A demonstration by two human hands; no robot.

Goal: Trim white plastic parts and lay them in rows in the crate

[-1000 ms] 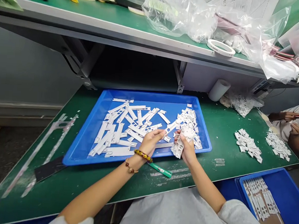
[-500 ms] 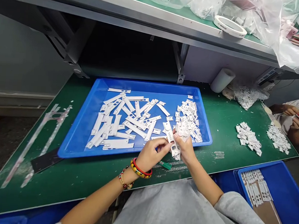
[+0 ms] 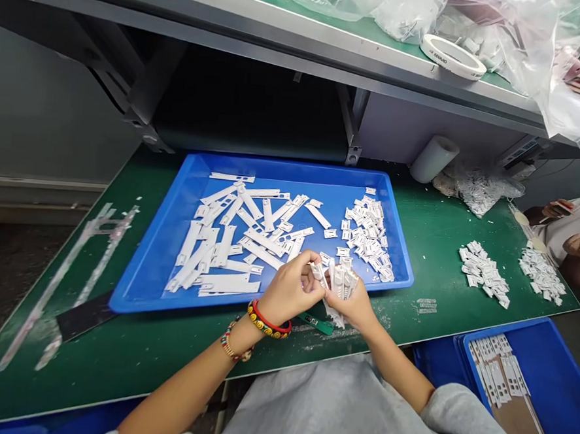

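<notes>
Over the front edge of a blue tray (image 3: pixel 157 255), my left hand (image 3: pixel 285 294) pinches a white plastic casing strip (image 3: pixel 318 273), now tilted. My right hand (image 3: pixel 358 307) is closed round a bunch of similar white casing strips (image 3: pixel 344 280), right beside the left fingertips. Long white strips (image 3: pixel 227 281) with small windows lie jumbled in the left and middle of the tray. Small white clips (image 3: pixel 368 229) are heaped at its right side. Just below the hands, a green tool or strip (image 3: pixel 317 323) lies partly covered; its kind is unclear.
Two piles of small white pieces (image 3: pixel 483 271) lie on the green table (image 3: pixel 431 239) to the right. A lower blue tray (image 3: pixel 562 391) holds rows of strips. A metal shelf (image 3: pixel 262 35) with a tape roll (image 3: pixel 452 56) overhangs the back. A co-worker's hands (image 3: pixel 579 245) are at far right.
The strip in my left hand has turned from facing up to a steep tilt, and my left fingers have curled round it. The right hand's bunch has tipped more upright.
</notes>
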